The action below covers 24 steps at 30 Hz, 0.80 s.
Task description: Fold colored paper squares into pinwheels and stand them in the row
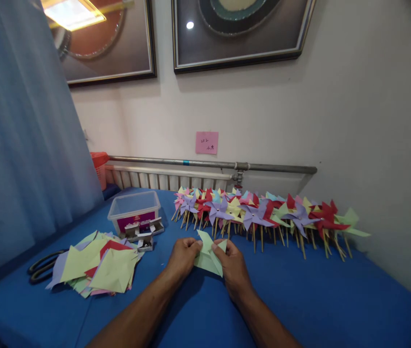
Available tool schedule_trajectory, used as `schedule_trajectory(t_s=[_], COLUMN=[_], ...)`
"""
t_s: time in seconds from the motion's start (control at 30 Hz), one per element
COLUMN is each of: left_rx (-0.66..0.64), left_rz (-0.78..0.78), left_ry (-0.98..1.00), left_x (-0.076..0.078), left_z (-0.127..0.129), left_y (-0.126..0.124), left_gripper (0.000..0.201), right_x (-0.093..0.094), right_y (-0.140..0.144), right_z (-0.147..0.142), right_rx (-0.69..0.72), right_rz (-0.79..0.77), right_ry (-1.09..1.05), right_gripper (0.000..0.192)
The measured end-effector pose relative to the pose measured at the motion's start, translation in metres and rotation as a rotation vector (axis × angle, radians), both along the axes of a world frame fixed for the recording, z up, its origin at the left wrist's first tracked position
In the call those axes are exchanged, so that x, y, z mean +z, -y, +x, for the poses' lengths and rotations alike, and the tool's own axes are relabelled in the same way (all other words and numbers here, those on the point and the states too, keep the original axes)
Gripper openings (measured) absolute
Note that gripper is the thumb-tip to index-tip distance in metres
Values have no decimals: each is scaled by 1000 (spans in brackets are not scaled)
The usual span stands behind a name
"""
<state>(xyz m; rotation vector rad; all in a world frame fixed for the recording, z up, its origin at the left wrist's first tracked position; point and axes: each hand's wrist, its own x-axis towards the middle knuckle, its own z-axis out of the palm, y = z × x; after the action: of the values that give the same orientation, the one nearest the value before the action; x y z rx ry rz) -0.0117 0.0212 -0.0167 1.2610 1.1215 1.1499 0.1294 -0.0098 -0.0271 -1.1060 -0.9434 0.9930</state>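
Observation:
Between my two hands is a pale green sheet of paper [208,263], cut and partly folded, with a pointed corner standing up. My left hand [183,256] pinches its left side between thumb and fingers. The right side is gripped by my right hand [233,263], its thumb pressing on a folded-in corner. Behind the hands, several finished paper pinwheels [254,215] on thin sticks lie in a long row, in purple, red, yellow, green and pink. A loose pile of coloured paper sheets [114,270] lies to the left of my left hand.
Black-handled scissors [42,266] lie partly under the pile. Small open boxes [145,240] holding small metal bits stand by a clear plastic tub [133,208]. Everything rests on a blue-covered table [300,299]. Behind it are a radiator pipe [205,163] and an orange basket [99,169].

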Motion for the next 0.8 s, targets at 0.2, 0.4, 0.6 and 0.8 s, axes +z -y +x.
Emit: schedule_trajectory(t_s=[0.2,0.4,0.6,0.8], left_rx=[108,165,139,-62], left_rz=[86,157,61,-153], left_ry=[-108,-211,-89,93], left_x=[0,-1,2,18], left_z=[1,4,8,1], left_y=[5,10,9,11], left_gripper=[36,35,34,32], right_x=[0,-5,-5,-2], right_y=[-1,-3,-4,-3], right_z=[-1,-1,1,2], right_rx=[14,8,-12,13], right_rz=[-17,3,-2,-4], right_ry=[18,31,65,94], right_gripper=[37,33,32,30])
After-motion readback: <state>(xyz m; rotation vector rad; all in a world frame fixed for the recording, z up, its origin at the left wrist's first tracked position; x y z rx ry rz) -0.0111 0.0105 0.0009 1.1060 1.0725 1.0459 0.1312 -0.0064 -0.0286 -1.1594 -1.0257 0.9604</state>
